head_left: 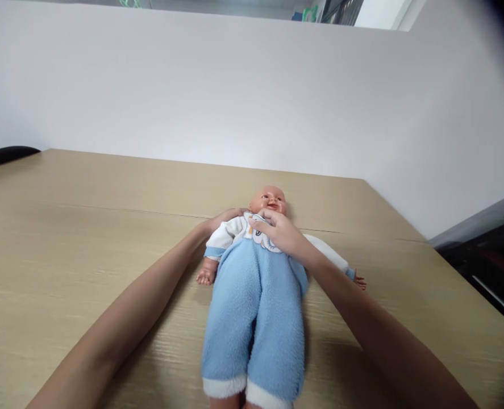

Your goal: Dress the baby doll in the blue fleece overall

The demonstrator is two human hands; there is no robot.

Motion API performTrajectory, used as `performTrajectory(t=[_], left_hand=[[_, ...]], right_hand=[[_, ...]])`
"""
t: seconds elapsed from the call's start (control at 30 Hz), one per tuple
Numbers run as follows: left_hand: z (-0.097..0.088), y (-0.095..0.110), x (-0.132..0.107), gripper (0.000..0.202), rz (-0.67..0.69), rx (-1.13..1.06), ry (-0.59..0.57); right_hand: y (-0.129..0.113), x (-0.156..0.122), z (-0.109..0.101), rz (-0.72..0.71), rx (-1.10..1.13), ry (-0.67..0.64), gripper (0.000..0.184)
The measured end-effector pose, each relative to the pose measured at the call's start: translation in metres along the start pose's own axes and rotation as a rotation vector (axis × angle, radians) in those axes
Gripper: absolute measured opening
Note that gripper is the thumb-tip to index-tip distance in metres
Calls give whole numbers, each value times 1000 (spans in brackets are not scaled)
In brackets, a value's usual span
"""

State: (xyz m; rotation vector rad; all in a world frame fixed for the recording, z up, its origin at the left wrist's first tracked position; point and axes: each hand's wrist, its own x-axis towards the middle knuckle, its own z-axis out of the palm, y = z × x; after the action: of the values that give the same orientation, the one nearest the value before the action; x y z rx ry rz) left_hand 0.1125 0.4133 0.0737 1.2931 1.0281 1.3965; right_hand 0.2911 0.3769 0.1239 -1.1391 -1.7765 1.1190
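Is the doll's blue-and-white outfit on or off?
On: the outfit covers the torso of the doll, with an arm in each sleeve. Fastenings: cannot tell; the right hand hides part of the chest.

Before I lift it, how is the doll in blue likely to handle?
The doll may sag when lifted, since its fleecy outfit looks soft and wrinkled. The bare head looks smooth and shiny, so it could prove slippery. Lying flat on its back on the table, it seems unlikely to roll.
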Motion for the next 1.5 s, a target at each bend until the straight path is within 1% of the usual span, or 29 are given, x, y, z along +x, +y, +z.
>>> performTrajectory(t=[0.1,0.2,0.27,0.37,0.43,0.53,0.6,0.67,0.8,0.9,0.97,1.03,1.1,1.13,1.17,1.2,1.27,1.33,1.37,1.4,1.43,1.47,1.5], left_hand=[[0,-1,14,27,-72,33,-110],[-7,6,31,26,-130,84,-248],[-16,12,39,23,-161,130,-355],[-31,22,44,17,-194,212,-484],[-40,26,44,22,-204,283,-510],[-49,32,41,32,-213,398,-481],[-53,38,39,37,-198,484,-454],[-58,45,35,40,-160,549,-457],[-70,56,27,44,-112,555,-567],[-82,61,27,65,-138,633,-654],[-87,66,28,76,-171,750,-701],[-88,75,27,85,-220,919,-755],[-85,86,23,88,-276,1123,-782],[-82,91,19,85,-277,1211,-784],[-79,95,14,81,-241,1279,-776],[-76,98,8,76,-165,1327,-757],[-70,102,-8,68,54,1384,-697],[-63,100,-27,52,259,1415,-548],[-60,98,-38,42,333,1408,-456],[-57,95,-48,31,382,1378,-375],[-55,91,-59,25,406,1326,-327],[-54,86,-69,23,401,1256,-317],[-53,79,-78,25,372,1174,-336]], right_hand=[[-5,-5,-17,34,-243,-39,32],[-9,-9,-34,66,-422,-39,27],[-8,-10,-41,63,-473,-38,28],[-5,-9,-46,62,-457,-54,31],[-2,-8,-46,77,-438,-66,33],[3,-6,-46,82,-436,-79,36],[4,-6,-45,68,-432,-88,38],[4,-5,-46,59,-418,-96,39],[4,-5,-47,71,-406,-108,41],[5,-5,-48,77,-399,-116,42],[5,-6,-48,86,-393,-116,41],[5,-6,-49,92,-395,-122,40],[4,-7,-49,96,-400,-132,41],[3,-7,-49,98,-403,-138,41],[2,-7,-49,103,-404,-141,42],[1,-7,-49,112,-403,-143,42],[0,-7,-48,130,-396,-143,40],[0,-6,-48,141,-395,-139,38],[1,-6,-48,139,-399,-133,37],[1,-6,-48,133,-408,-129,36],[2,-6,-48,125,-418,-127,36],[3,-5,-48,118,-425,-126,37],[5,-5,-48,111,-422,-128,37]])
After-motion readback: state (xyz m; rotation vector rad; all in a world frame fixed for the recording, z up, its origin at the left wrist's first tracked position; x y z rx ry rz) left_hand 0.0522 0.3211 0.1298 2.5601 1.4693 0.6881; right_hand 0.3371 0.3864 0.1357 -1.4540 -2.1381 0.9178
